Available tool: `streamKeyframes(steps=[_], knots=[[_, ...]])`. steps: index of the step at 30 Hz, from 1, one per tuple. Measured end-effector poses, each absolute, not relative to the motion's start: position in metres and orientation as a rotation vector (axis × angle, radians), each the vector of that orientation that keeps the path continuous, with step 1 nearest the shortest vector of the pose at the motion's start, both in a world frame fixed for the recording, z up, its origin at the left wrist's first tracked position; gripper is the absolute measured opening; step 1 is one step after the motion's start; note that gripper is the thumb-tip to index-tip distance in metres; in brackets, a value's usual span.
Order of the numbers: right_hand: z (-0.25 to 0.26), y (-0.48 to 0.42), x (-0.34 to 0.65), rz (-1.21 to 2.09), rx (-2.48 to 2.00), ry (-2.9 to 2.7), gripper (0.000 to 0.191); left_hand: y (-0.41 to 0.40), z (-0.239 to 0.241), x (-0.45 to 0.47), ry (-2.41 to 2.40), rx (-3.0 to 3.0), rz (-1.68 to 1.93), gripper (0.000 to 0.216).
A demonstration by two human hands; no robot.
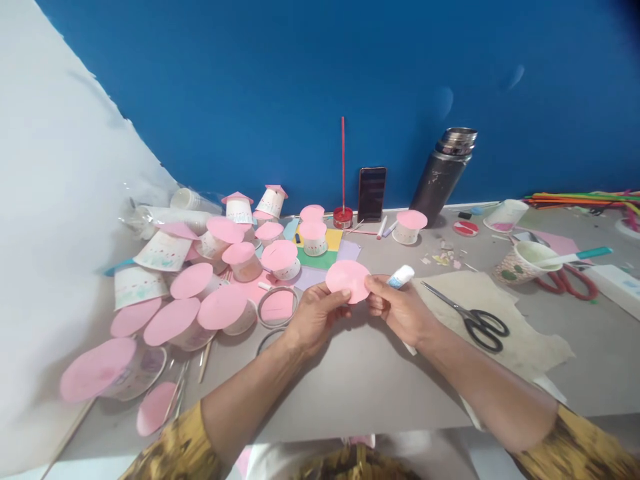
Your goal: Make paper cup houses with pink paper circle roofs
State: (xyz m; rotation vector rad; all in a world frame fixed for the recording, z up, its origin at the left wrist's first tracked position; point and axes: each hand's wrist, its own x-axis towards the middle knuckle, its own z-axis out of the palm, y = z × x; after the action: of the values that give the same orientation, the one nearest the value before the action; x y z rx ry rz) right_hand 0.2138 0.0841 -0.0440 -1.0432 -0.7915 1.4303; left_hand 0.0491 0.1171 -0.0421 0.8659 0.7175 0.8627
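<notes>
A pink paper disc is held by its edges between both hands, above the front of the table. My left hand pinches its lower left edge, thumb on top. My right hand grips the right edge between thumb and fingers. A white glue stick with a blue label shows just behind my right hand; whether that hand touches it I cannot tell. To the left stand and lie many paper cups topped with pink discs, such as a cup with coloured dots. Black-handled scissors lie right of my right hand.
A cloth lies under the scissors. A dark flask and a phone lean at the blue wall. A patterned cup with a teal-handled tool stands right, near red-handled scissors. Tape rings lie by my left wrist.
</notes>
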Motion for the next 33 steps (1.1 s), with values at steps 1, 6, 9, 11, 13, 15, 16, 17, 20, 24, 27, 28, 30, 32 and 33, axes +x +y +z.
streamKeyframes(steps=[1,6,9,11,13,15,16,17,20,24,27,28,30,32,33], knots=[[-0.0446,0.0848,0.2140,1.439,-1.041,-0.766,0.053,0.1167,-0.0426,0.0490,0.715,0.867,0.854,0.034],[-0.0450,0.0836,0.2133,1.369,-1.065,-0.770,0.047,0.1156,-0.0466,0.0492,0.685,0.789,0.837,0.041],[-0.0439,0.0806,0.2128,1.330,-1.132,-0.883,0.045,0.1170,-0.0486,0.0496,0.689,0.736,0.854,0.037],[-0.0437,0.0791,0.2126,1.330,-1.170,-0.964,0.043,0.1183,-0.0493,0.0497,0.696,0.721,0.859,0.034],[-0.0444,0.0788,0.2125,1.356,-1.155,-0.983,0.044,0.1191,-0.0497,0.0495,0.699,0.713,0.859,0.032],[-0.0457,0.0796,0.2123,1.389,-1.111,-0.945,0.045,0.1192,-0.0503,0.0492,0.699,0.704,0.857,0.032],[-0.0465,0.0802,0.2122,1.404,-1.092,-0.917,0.046,0.1189,-0.0505,0.0489,0.698,0.696,0.857,0.033],[-0.0473,0.0807,0.2122,1.413,-1.079,-0.889,0.046,0.1185,-0.0507,0.0487,0.696,0.685,0.857,0.034],[-0.0495,0.0813,0.2127,1.422,-1.075,-0.854,0.044,0.1173,-0.0503,0.0481,0.698,0.639,0.859,0.040],[-0.0513,0.0798,0.2141,1.411,-1.098,-0.917,0.044,0.1174,-0.0479,0.0484,0.702,0.624,0.855,0.034],[-0.0516,0.0799,0.2141,1.477,-1.047,-0.856,0.048,0.1177,-0.0468,0.0493,0.666,0.620,0.838,0.030],[-0.0517,0.0805,0.2138,1.510,-1.029,-0.805,0.050,0.1174,-0.0467,0.0495,0.655,0.624,0.826,0.029],[-0.0522,0.0823,0.2130,1.555,-1.019,-0.709,0.051,0.1163,-0.0466,0.0498,0.641,0.644,0.796,0.030],[-0.0528,0.0841,0.2122,1.565,-1.031,-0.649,0.050,0.1145,-0.0466,0.0496,0.647,0.662,0.779,0.032],[-0.0531,0.0848,0.2119,1.560,-1.034,-0.631,0.049,0.1136,-0.0467,0.0494,0.654,0.667,0.776,0.034]])
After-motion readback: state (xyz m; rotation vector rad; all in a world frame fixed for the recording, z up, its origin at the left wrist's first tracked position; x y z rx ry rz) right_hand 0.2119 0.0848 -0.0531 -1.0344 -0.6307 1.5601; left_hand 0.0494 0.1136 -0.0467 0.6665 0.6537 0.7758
